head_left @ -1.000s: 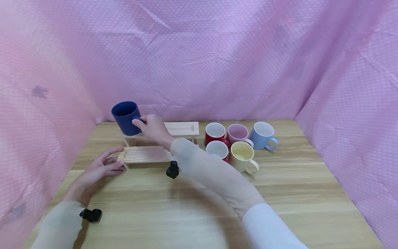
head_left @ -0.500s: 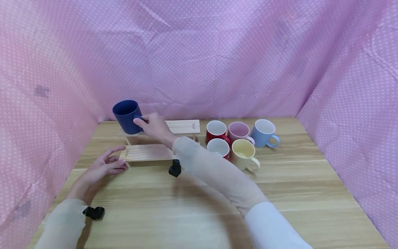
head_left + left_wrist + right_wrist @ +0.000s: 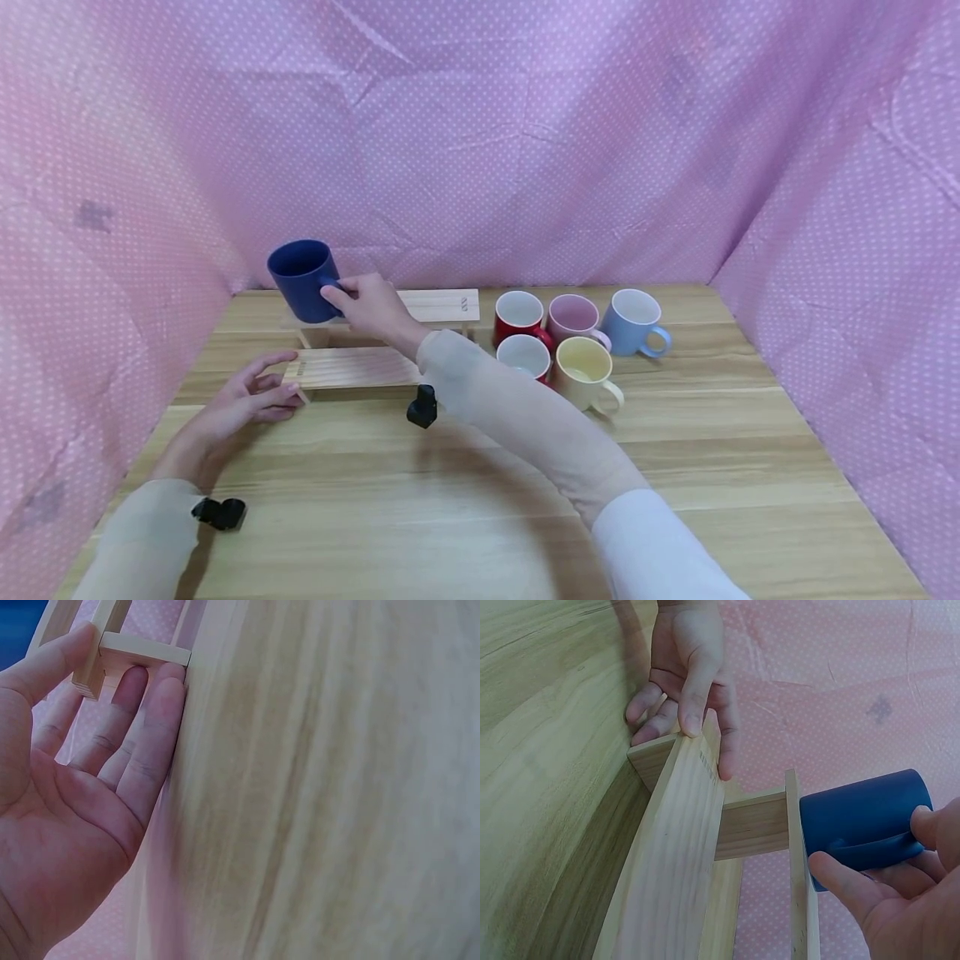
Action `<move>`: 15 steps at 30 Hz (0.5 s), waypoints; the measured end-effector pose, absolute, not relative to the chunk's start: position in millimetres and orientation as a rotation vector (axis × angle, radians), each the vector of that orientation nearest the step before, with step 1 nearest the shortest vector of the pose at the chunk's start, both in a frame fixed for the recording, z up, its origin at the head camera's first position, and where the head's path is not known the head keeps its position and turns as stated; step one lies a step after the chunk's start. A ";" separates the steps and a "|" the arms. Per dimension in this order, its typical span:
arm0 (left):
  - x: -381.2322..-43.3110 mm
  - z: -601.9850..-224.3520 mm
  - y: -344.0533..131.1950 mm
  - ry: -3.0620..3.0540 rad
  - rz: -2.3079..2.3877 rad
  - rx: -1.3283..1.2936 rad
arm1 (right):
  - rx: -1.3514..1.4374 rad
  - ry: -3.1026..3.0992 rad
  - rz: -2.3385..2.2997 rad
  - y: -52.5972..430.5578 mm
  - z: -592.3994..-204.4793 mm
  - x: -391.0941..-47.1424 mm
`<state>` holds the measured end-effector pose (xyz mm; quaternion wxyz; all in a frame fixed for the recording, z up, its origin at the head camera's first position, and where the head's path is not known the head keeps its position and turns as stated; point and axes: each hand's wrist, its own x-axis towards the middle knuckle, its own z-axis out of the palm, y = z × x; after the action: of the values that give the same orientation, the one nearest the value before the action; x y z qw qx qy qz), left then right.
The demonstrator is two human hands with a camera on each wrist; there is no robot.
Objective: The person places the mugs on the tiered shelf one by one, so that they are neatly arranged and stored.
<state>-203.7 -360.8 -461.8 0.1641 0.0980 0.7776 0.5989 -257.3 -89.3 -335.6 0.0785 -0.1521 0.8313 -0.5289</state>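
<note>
A dark blue mug (image 3: 302,283) is at the left end of the upper board (image 3: 438,306) of a two-tier wooden rack. By its handle, my right hand (image 3: 375,310) grips the mug between thumb and fingers. Its base meets the upper board in the right wrist view, where the mug (image 3: 866,817) lies sideways to the camera. My left hand (image 3: 243,404) holds the left end of the lower board (image 3: 352,369), thumb on one side and fingers on the other. The left wrist view has those fingers (image 3: 154,742) around the rack's end (image 3: 142,649).
Right of the rack stand two red mugs with white insides (image 3: 519,312), a pink mug (image 3: 573,317), a yellow mug (image 3: 583,375) and a light blue mug (image 3: 633,323). Pink dotted cloth (image 3: 480,150) walls the wooden table (image 3: 450,500) at the back and sides.
</note>
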 end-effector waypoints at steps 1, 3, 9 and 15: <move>-204.1 -462.1 -359.8 2.214 1.709 0.278 | -0.454 2.486 -1.588 -88.2 -335.9 -257.1; -205.1 -462.9 -357.9 2.211 1.709 0.285 | -0.449 2.485 -1.590 -85.9 -336.1 -256.9; -205.5 -465.4 -356.5 2.191 1.711 0.296 | -0.487 2.546 -1.517 -78.8 -329.9 -255.7; -201.5 -461.5 -359.5 2.211 1.699 0.313 | -0.614 2.565 -1.441 -68.2 -311.0 -253.0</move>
<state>-201.5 -359.5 -461.5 0.1671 0.1099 0.7768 0.5972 -253.0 -68.2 -311.0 0.0682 -0.2037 0.8515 -0.4783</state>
